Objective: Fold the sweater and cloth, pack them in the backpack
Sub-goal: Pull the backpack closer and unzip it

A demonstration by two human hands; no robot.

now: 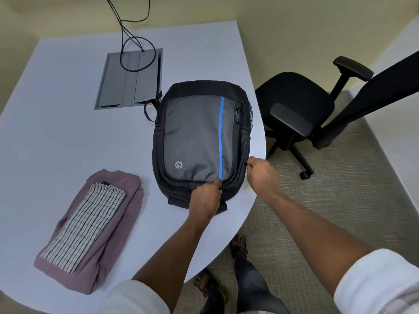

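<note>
A black and grey backpack (197, 137) with a blue stripe lies flat on the pale table (68, 123), close to the right edge, zipped closed. My left hand (205, 197) pinches the near edge of the backpack's front panel. My right hand (260, 172) is closed on a zipper pull at the backpack's right side. A folded mauve sweater (118, 225) lies at the near left of the table. A folded striped cloth (87, 225) rests on top of the sweater.
A grey cable hatch (130, 79) is set in the table behind the backpack, with black cables (133, 53) looping up from it. A black office chair (301, 109) stands on the carpet right of the table. My feet (238, 243) are below the table edge.
</note>
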